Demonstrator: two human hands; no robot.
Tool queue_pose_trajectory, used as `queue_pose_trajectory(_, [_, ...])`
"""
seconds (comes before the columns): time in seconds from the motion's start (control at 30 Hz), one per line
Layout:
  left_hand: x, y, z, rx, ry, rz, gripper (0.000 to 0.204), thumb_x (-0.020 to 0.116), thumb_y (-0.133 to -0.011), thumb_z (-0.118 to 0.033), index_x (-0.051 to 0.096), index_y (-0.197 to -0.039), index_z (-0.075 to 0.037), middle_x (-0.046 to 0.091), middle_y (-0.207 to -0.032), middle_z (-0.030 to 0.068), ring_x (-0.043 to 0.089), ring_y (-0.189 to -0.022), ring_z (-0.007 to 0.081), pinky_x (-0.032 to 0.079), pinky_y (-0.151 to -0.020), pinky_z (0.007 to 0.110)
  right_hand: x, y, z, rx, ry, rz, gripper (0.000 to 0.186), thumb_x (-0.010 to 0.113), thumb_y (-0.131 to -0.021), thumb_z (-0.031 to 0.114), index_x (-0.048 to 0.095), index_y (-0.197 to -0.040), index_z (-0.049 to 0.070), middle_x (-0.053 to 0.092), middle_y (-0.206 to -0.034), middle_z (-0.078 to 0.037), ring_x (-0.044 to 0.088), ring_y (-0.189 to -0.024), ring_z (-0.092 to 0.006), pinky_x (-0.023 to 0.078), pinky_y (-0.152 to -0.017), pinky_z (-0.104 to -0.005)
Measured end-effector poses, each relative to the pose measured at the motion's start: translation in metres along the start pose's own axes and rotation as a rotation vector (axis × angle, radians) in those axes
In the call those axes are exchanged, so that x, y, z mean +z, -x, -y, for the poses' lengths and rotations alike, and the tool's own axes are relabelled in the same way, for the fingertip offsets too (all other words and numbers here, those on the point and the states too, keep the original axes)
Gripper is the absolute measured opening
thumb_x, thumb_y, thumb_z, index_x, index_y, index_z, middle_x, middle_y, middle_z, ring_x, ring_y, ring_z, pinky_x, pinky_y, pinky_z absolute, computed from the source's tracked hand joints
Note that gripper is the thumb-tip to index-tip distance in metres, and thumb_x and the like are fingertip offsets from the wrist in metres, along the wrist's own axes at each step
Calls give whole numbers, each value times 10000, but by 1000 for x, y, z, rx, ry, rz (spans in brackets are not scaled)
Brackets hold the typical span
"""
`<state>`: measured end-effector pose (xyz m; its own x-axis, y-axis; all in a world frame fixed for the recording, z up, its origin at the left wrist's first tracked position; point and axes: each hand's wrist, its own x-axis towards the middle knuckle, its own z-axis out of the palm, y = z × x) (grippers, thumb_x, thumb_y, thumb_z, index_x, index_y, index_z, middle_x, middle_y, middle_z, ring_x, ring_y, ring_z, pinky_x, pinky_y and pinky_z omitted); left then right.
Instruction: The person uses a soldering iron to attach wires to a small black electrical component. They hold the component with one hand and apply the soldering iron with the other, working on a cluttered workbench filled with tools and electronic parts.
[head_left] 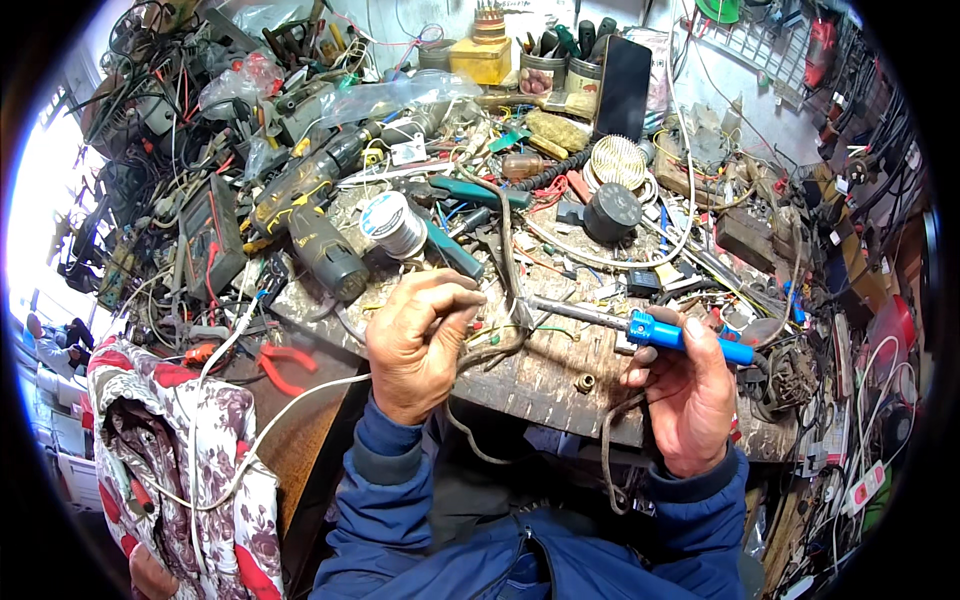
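Note:
In my right hand is a soldering iron with a blue handle, gripped between thumb and fingers. Its metal shaft points left, and the tip is beside a joint in a grey-brown cable at the bench's middle. My left hand is closed in a pinch just left of that joint; whatever its fingertips hold is too small to make out. Behind it stands a white spool of solder wire. Pliers with green handles lie beside the spool.
A yellow-black cordless drill lies to the left. Red-handled pliers rest near the bench's left front edge. Further back are a round black part, an upright phone and tool tins. Cables and scraps crowd both sides.

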<state>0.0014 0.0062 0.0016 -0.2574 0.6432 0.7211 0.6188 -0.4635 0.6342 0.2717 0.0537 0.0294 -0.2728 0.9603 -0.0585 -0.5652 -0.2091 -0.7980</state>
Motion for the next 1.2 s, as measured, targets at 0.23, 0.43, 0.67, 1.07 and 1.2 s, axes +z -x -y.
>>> queue_pose_trajectory(0.23, [2,3,2,-16,-9,16,167,736,-907,70,711,-1047,-18,705,-1044,140,702,-875,236,569,-760,329,-2,0,-1,8,-5,14,390,601,-1065,241,658,-1270,-86,752,-1056,-171,751,-852,-223,656,-720,-385])
queue_pose_trajectory(0.43, [1,2,-1,-25,-57,-2,122,716,-917,40,682,-1030,9,690,-1041,138,689,-891,203,557,-785,316,-1,0,-1,2,6,18,394,615,-1063,246,656,-1280,-81,749,-1091,-174,752,-891,-229,662,-745,-398])
queue_pose_trajectory(0.67, [-1,1,-1,-35,-77,5,117,713,-908,30,686,-1020,12,699,-1034,146,701,-909,230,563,-805,335,3,2,-2,-6,48,34,376,628,-1063,240,657,-1283,-64,747,-1129,-179,750,-928,-238,662,-785,-416])
queue_pose_trajectory(1.07, [0,1,-5,-56,-60,3,130,727,-882,36,692,-1003,3,710,-1017,149,707,-907,274,561,-814,359,4,-1,-2,41,64,59,337,636,-1060,221,660,-1271,-41,749,-1120,-169,752,-948,-248,648,-824,-444])
queue_pose_trajectory(1.2, [1,1,-5,-59,-55,-3,132,729,-880,39,692,-1001,3,710,-1018,149,707,-905,273,560,-807,355,3,-2,-2,49,67,71,353,631,-1061,221,653,-1287,-50,748,-1109,-161,751,-950,-242,649,-831,-441])
